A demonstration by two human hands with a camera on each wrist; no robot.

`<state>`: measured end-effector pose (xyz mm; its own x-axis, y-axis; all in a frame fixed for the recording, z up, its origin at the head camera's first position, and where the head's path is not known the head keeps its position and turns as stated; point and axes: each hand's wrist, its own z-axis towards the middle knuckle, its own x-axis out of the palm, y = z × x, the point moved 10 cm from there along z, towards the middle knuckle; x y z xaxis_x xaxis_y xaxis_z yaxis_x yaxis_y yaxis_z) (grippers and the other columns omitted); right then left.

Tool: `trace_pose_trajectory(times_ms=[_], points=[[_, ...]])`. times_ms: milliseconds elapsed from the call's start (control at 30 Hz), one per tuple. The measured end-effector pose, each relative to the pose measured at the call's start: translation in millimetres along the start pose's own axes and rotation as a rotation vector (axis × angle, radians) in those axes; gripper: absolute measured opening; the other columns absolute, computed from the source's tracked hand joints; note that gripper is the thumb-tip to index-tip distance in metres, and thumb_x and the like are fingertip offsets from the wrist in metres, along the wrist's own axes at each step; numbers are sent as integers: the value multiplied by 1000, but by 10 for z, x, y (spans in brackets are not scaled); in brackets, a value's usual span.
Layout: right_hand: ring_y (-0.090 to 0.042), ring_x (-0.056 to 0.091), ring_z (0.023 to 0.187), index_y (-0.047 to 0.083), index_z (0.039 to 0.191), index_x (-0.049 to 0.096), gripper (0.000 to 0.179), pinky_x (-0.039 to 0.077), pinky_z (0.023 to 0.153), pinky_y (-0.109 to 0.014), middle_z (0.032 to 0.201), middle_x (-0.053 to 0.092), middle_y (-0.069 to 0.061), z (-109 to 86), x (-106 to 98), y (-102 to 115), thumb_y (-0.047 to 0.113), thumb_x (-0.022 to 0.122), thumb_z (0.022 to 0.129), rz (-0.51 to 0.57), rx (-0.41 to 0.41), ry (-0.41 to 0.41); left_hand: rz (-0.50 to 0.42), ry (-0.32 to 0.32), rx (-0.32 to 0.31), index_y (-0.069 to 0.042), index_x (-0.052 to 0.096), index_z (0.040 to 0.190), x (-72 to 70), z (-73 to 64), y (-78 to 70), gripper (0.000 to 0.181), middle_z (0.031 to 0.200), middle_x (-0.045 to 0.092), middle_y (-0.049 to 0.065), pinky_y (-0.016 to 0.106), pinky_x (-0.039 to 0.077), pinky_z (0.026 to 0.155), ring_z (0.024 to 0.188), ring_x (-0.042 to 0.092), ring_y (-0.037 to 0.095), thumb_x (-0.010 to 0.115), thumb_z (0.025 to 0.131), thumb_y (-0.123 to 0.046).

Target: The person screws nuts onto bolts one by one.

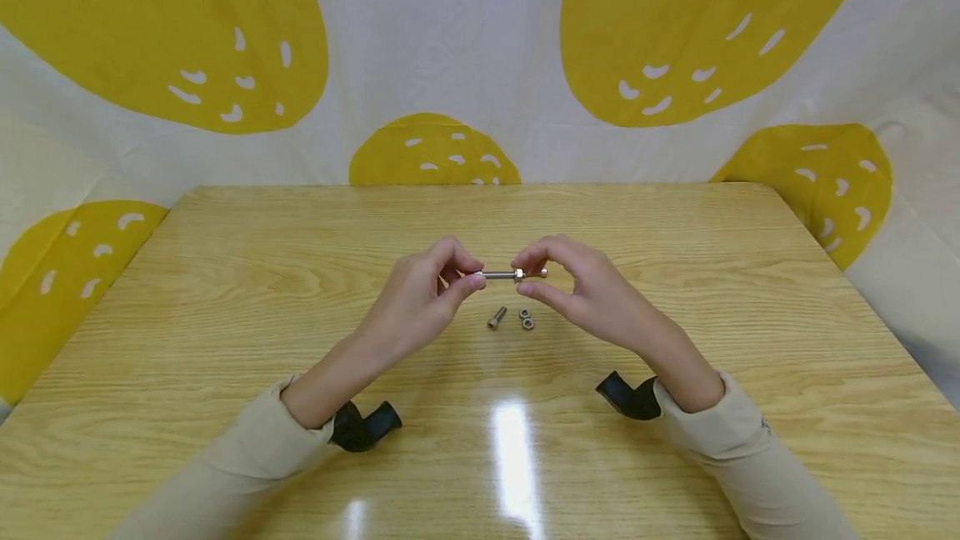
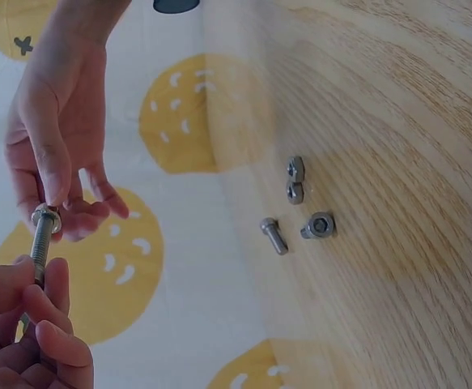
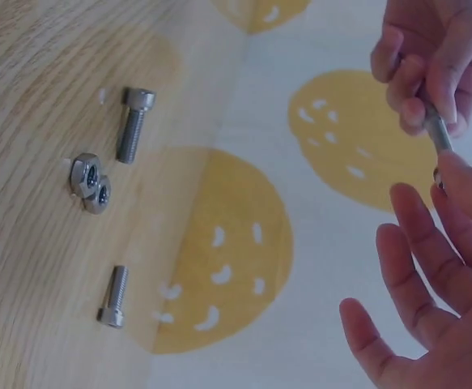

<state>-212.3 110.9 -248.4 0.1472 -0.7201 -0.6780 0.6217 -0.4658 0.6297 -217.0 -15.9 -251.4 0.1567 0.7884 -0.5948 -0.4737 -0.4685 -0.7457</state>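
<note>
My left hand [image 1: 420, 294] pinches one end of a long silver bolt [image 1: 498, 275] between thumb and fingers, just above the table. The bolt lies level, pointing toward the other hand. On its right end sits a hex nut [image 1: 519, 275], pinched by the thumb and index finger of my right hand [image 1: 596, 294]. That hand's other fingers spread loosely in the right wrist view. The left fingers cover the bolt's far end. A loose socket-head bolt [image 1: 497, 317] and two hex nuts [image 1: 527, 319] lie below the hands. Another bolt [image 1: 543, 273] shows past the right fingertips.
The wooden table [image 1: 247, 290] spreads around the hands, with a light glare near its front. Behind it hangs a white cloth [image 1: 442, 32] with yellow fruit prints. Black mounts [image 1: 367, 427] sit at both cuffs.
</note>
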Motion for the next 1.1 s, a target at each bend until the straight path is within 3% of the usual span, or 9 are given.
trace_pose_trajectory(times_ms=[433,700,800,867,933,1100], points=[[-10,55,86,8,95,64,8,47,76,-29,92,63,-1,8,47,-6,12,60,90,6,-5,6,7,-2,26,-1,59,94,-4,-3,-27,11,83,67,8,23,47,55,62,54,10,64,87,-7],[-13,55,81,11,81,66,31,45,72,-31,82,66,1,38,96,-96,20,43,100,1,102,16,7,5,31,-1,59,93,7,-1,-47,10,85,68,8,22,49,56,64,55,11,65,86,-7],[-13,56,83,10,91,67,25,46,73,-31,87,67,1,26,89,-135,25,49,98,-5,146,25,9,8,28,-1,59,92,13,-2,-47,10,85,68,7,22,49,56,65,56,11,64,86,-7],[-13,56,85,8,100,64,19,47,76,-31,92,65,0,18,86,-129,25,58,93,-3,136,31,9,9,24,-1,58,92,13,-4,-43,10,85,68,8,23,49,55,63,55,11,64,87,-7],[-14,56,87,6,107,58,26,48,77,-30,96,63,-1,14,89,-96,21,66,87,0,102,37,8,9,17,-2,59,93,11,-6,-34,10,85,68,7,23,48,54,61,54,11,64,87,-7],[-14,55,86,4,104,53,24,48,77,-28,94,60,-3,16,86,2,10,67,86,-3,20,21,1,9,6,-2,59,94,2,-5,-30,10,83,68,7,23,46,51,58,52,10,64,87,-8]])
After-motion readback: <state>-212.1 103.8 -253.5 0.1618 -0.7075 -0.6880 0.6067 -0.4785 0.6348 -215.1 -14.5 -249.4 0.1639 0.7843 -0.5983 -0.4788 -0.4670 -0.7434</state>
